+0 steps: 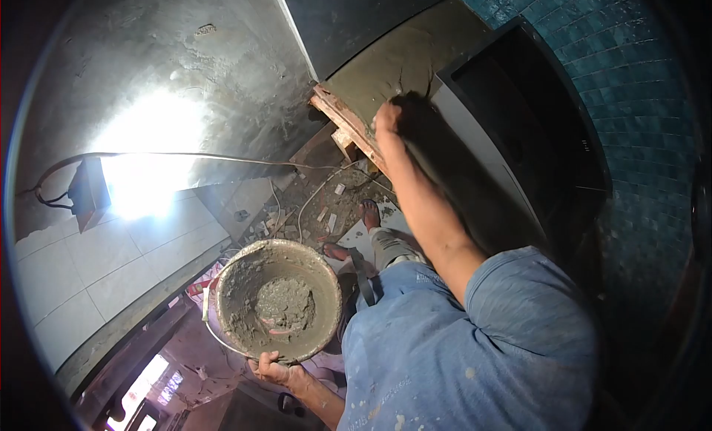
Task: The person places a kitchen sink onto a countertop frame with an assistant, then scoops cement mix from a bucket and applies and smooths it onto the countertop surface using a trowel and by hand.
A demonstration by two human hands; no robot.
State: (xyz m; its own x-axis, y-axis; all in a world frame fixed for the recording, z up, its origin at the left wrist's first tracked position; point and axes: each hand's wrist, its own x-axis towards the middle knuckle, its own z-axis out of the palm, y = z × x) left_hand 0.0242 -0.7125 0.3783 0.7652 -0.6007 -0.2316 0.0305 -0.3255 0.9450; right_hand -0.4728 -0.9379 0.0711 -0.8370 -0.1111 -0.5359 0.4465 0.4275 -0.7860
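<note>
My left hand (276, 370) grips the near rim of a bucket (335, 283), its fingers closed over the edge. Wet grey cement mortar (285, 303) lies in the bottom, and more is smeared up the inner wall. At the upper middle, my right hand (387, 118) is closed at a smooth grey cement surface (400, 60), close to its front edge. A wooden board (348, 127) runs along that edge beside the hand. Whatever the right fingers hold, if anything, is hidden; a dark shadow falls next to them.
A bright lamp (90, 194) glares at the left, its cable (222, 158) stretching across. Rubble (326, 209) litters the floor around my feet. A dark-framed panel (530, 105) stands right of my arm, before a teal tiled wall (630, 112). White tiles (111, 275) cover a ledge at left.
</note>
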